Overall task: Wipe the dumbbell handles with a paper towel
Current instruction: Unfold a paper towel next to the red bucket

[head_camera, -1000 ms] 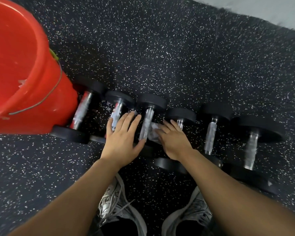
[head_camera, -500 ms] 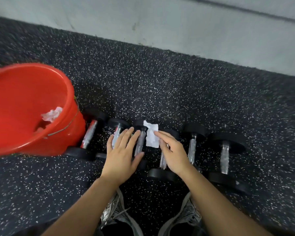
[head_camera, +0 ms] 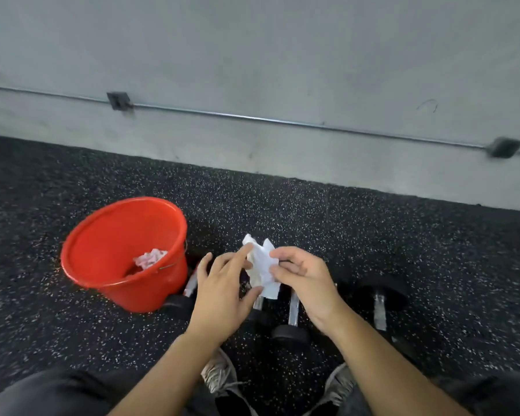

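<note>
A crumpled white paper towel (head_camera: 261, 267) is held up above the floor between both hands. My right hand (head_camera: 305, 279) pinches its right edge, and my left hand (head_camera: 221, 291) touches its left side with forefinger and thumb. Below them a row of black dumbbells with chrome handles lies on the speckled rubber floor. One handle (head_camera: 294, 307) shows between my hands, another dumbbell (head_camera: 380, 306) lies to the right, and my hands hide most of the others.
A red bucket (head_camera: 117, 283) with a used crumpled towel (head_camera: 149, 258) inside stands at the left, against the leftmost dumbbell (head_camera: 190, 285). A grey wall with a pipe (head_camera: 282, 123) runs behind. My shoes (head_camera: 219, 376) are at the bottom.
Both hands have lifted off the dumbbell handles and brought the paper towel up between them. The head has risen, so the wall is in view and the bucket looks smaller.
</note>
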A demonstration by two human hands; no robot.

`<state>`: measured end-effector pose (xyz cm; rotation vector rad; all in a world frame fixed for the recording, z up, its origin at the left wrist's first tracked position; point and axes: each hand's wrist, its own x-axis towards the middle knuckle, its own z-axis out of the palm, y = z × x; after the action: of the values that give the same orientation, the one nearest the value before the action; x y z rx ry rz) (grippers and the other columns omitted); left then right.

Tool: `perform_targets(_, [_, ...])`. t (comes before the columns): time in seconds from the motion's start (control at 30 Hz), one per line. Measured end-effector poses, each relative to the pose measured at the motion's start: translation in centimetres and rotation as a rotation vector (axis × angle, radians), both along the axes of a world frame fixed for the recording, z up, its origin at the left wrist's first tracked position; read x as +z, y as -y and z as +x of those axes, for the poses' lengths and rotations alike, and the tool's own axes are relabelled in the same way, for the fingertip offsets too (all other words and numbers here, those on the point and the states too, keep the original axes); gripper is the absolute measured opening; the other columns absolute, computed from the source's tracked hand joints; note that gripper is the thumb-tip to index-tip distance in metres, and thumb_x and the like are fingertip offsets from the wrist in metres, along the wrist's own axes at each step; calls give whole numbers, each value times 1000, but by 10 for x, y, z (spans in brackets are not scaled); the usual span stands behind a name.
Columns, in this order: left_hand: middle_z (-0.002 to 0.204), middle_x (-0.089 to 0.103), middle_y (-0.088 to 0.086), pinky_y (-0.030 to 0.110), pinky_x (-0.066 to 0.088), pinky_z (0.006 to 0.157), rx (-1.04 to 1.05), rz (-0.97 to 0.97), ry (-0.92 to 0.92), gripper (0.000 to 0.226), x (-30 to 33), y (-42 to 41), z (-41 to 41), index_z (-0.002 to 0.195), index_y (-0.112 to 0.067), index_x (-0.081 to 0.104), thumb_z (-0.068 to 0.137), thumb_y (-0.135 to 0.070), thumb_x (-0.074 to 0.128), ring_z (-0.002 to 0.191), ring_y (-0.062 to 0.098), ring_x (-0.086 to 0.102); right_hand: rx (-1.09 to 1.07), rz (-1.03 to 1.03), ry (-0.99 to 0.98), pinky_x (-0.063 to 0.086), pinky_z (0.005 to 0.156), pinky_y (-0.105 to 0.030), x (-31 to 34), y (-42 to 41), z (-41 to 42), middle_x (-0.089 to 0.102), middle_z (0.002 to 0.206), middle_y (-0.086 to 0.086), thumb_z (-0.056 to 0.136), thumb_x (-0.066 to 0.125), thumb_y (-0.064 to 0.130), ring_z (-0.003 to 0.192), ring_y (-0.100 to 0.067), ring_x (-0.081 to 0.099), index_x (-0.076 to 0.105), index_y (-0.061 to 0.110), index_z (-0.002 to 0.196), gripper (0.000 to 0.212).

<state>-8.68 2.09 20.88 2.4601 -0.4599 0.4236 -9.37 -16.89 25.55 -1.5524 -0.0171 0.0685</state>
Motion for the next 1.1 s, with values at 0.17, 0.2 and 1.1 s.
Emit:
perform_targets(0.17, [143, 54, -22, 44, 13, 125, -5, -83, 52, 81, 55, 0, -30, 156, -30, 31, 89, -58, 66, 135, 2, 43, 34, 182, 27, 59, 89, -40, 40, -10, -29, 72, 93, 1, 93, 62, -8, 92, -18, 69, 66, 7, 102, 18])
perform_targets(0.2, [131, 62, -23, 46, 15, 125, -13, -97, 59, 80, 64, 1, -35, 156, -32, 29, 89, -45, 69, 131, 3, 48, 41, 197, 39, 59, 89, -41, 49, -10, -35, 73, 96, -2, 93, 60, -9, 93, -20, 70, 66, 7, 101, 19])
perform_targets(1.1, [97, 69, -25, 35, 33, 107, 132, -168, 323, 83, 247, -37, -115, 147, -37, 42, 80, -3, 78, 109, -24, 38, 68, -434, 711, 39, 106, -24, 167, -53, -95, 62, 128, 27, 94, 67, 43, 126, 0, 53, 60, 41, 124, 31])
